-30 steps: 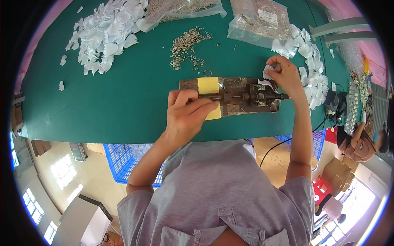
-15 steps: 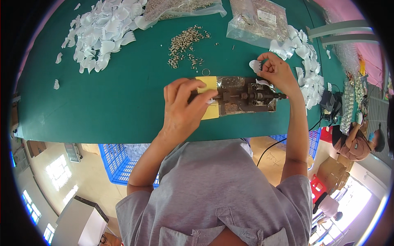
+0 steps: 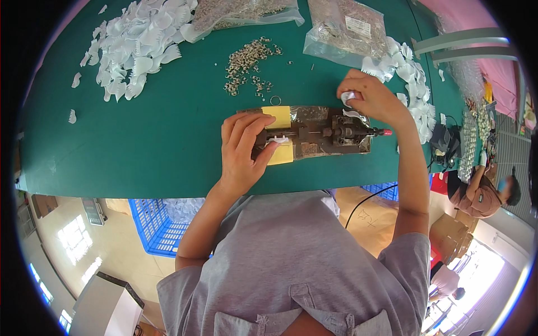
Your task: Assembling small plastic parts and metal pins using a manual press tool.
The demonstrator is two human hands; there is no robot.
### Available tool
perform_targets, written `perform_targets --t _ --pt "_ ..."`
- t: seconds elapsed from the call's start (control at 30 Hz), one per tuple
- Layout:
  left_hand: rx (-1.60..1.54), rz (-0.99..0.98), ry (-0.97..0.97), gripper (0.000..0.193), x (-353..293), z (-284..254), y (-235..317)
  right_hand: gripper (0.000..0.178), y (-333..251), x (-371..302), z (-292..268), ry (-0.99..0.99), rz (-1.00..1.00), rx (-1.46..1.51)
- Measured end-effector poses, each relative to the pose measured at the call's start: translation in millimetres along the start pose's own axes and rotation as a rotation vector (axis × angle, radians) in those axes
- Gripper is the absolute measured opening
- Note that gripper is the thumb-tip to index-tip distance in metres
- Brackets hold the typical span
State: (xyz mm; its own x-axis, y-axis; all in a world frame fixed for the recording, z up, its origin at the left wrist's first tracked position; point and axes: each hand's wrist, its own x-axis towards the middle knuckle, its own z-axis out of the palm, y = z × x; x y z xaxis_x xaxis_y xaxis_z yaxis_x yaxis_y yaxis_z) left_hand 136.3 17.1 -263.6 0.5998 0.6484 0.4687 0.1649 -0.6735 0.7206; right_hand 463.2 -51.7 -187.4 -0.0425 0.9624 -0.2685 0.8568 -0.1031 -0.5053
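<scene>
Now, mid-frame, the left hand (image 3: pixel 242 144) rests its grip spread beside a toothed piece (image 3: pixel 278 140), more exposed; right of centre, the right hand (image 3: pixel 369 99) pinches a newly turned white piece (image 3: pixel 348 96).

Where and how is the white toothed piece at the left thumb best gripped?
Probably by its toothless near edge, from the person's side: the white toothed piece lies at the dark fixture, teeth pointing away, so that edge faces the left hand's thumb.

Bare hands (image 3: pixel 242 147) apart, fingers (image 3: pixel 250 124) curled, elbows (image 3: pixel 413 219) bent
</scene>
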Motion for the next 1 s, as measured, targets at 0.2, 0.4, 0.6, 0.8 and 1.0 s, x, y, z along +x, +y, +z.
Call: perform_targets --t 0.2,0.4,0.6,0.8,1.0 --pt "-0.046 -0.043 0.04 0.07 2 2 3 0.017 -65 4 22 0.34 -0.029 0.247" --pt "-0.081 -0.077 0.03 0.076 3 2 2 0.026 -100 16 66 0.272 -0.386 -0.01" --pt "-0.09 -0.122 -0.023 0.075 1 1 3 0.014 -95 4 59 0.155 -0.143 0.329" --pt "-0.117 -0.14 -0.033 0.075 2 0 4 0.01 -104 14 67 0.243 -0.303 0.201" --pt "-0.185 -0.155 -0.047 0.077 1 2 1 0.008 -101 11 74 0.263 -0.302 0.229"
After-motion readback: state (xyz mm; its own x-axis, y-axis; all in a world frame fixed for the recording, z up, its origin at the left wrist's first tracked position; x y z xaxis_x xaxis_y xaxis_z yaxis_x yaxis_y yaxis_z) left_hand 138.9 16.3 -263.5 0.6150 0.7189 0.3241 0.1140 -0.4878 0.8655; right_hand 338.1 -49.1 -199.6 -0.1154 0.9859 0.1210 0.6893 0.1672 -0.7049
